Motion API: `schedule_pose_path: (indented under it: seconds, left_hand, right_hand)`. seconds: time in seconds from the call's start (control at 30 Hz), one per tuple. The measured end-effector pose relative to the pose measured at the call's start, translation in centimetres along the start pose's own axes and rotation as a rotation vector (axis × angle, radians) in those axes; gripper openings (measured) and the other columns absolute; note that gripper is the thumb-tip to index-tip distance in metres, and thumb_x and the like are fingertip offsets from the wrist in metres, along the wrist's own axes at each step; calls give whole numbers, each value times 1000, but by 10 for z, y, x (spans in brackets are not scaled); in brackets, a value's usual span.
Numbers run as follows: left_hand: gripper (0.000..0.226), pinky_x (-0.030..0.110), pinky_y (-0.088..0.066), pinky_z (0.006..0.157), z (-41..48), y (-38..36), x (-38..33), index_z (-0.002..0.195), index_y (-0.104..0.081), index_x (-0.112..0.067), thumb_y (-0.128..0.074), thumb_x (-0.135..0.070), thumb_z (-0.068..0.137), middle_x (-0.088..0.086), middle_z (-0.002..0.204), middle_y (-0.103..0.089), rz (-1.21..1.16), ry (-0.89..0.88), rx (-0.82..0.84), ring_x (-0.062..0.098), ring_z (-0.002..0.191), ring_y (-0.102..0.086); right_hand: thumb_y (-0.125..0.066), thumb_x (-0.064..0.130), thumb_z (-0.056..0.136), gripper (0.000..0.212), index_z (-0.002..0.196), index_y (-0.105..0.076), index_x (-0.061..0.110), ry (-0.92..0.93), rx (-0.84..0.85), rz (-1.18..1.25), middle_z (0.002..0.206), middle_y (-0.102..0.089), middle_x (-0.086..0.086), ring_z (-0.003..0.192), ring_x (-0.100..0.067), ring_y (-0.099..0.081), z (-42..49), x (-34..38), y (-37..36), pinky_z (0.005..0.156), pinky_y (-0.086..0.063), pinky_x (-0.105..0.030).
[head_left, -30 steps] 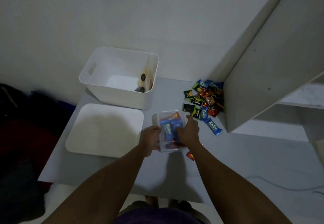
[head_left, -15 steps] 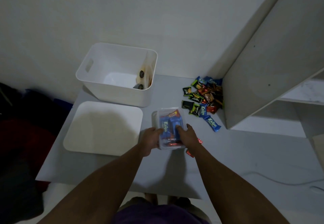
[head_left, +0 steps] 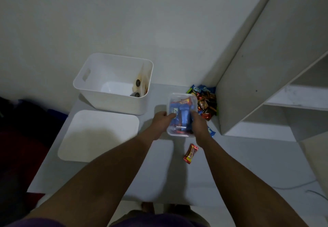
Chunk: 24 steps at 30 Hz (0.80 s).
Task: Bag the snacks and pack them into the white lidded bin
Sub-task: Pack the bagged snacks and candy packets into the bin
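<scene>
A clear bag of snacks (head_left: 182,113), with blue and red wrappers showing through, is held above the table. My left hand (head_left: 162,122) grips its left edge and my right hand (head_left: 197,124) grips its right edge. The white bin (head_left: 113,82) stands open at the back left, with another clear bag of snacks (head_left: 140,86) leaning on its right inner wall. The bin's white lid (head_left: 99,134) lies flat in front of it. Loose snacks (head_left: 206,102) are piled by the shelf unit. One red snack (head_left: 190,153) lies alone near my right forearm.
A white shelf unit (head_left: 262,77) rises at the right, close to the snack pile. A blue snack (head_left: 211,131) pokes out beside my right wrist. The grey table's front edge (head_left: 106,194) runs below my forearms. Dark cloth (head_left: 17,138) lies left of the table.
Both hands have lifted the bag of snacks off the table and moved it away from me. The red snack that lay partly under my right hand is now uncovered.
</scene>
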<state>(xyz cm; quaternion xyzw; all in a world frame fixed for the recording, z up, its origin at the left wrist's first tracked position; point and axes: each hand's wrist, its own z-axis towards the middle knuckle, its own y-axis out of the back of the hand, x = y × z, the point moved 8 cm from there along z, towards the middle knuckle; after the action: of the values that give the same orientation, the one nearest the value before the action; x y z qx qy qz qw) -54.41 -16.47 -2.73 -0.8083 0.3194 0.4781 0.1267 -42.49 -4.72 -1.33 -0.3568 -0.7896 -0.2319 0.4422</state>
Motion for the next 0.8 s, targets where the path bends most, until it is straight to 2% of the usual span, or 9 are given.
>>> schedule_pose_path:
  seconds: [0.13, 0.27, 0.33, 0.47, 0.53, 0.6, 0.67, 0.73, 0.8]
  left_hand:
    - [19, 28, -43, 62, 6, 0, -74, 91, -70, -11, -66, -30, 86, 6, 86, -68, 15, -165, -50, 15, 69, -58]
    - [43, 27, -50, 71, 1, 30, -142, 108, -70, -7, -71, -39, 79, 3, 99, -72, 45, -296, -131, 16, 83, -65]
    - [39, 32, -58, 77, -5, 52, -166, 105, -74, -11, -75, -37, 76, 2, 96, -74, 24, -353, -181, 18, 87, -70]
    - [27, 23, -57, 67, -18, 106, -192, 108, -72, -8, -75, -21, 84, -1, 88, -74, -58, -423, -237, 9, 73, -71]
    - [28, 27, -58, 72, -19, 142, -193, 110, -71, -7, -74, -18, 85, 2, 94, -74, -87, -429, -291, 11, 77, -71]
    - [30, 28, -58, 75, -19, 176, -191, 114, -69, -5, -72, -15, 86, 7, 101, -73, -89, -430, -363, 12, 78, -69]
    - [31, 29, -58, 77, -18, 207, -189, 116, -68, -7, -72, -14, 86, 8, 104, -72, -75, -434, -434, 12, 80, -68]
    - [32, 30, -57, 76, -14, 233, -187, 117, -68, -10, -71, -15, 85, 5, 101, -72, -35, -409, -483, 14, 82, -68]
    - [30, 33, -58, 77, -2, 255, -182, 115, -67, -13, -69, -18, 85, 5, 101, -71, 5, -361, -498, 19, 85, -70]
  right_hand:
    - [-37, 16, 98, 29, 79, -58, 14, 129, -32, -66, 76, -63, -6, 66, -18, -60, 6, 71, 6, 48, -45, -21]
    - [-40, 16, 94, 21, 81, -56, 12, 267, -12, -88, 78, -59, -10, 68, -21, -57, 9, 136, -9, 54, -45, -25]
    - [-44, 20, 93, 21, 83, -61, 13, 325, 8, -52, 84, -64, -10, 76, -24, -61, 10, 158, -25, 64, -48, -32]
    - [-48, 17, 94, 21, 86, -67, 22, 396, 139, 10, 86, -67, 0, 79, -18, -65, 2, 190, -78, 72, -54, -36]
    - [-50, 17, 95, 19, 102, -67, 20, 391, 228, 12, 91, -68, 4, 82, -13, -66, 1, 197, -111, 78, -56, -36]
    - [-55, 23, 94, 39, 132, -56, 15, 365, 306, -10, 113, -67, -2, 97, -16, -67, 6, 196, -145, 89, -57, -41]
    - [-58, 27, 93, 58, 147, -40, 17, 346, 329, -72, 127, -61, -7, 102, -18, -64, 10, 192, -173, 96, -54, -46]
    - [-59, 29, 94, 63, 150, -33, 21, 297, 357, -116, 128, -58, -7, 91, -16, -64, 14, 183, -202, 89, -55, -48]
    - [-62, 31, 91, 70, 152, -27, 25, 207, 408, -88, 132, -58, -9, 101, -24, -65, 26, 169, -234, 74, -57, -43]
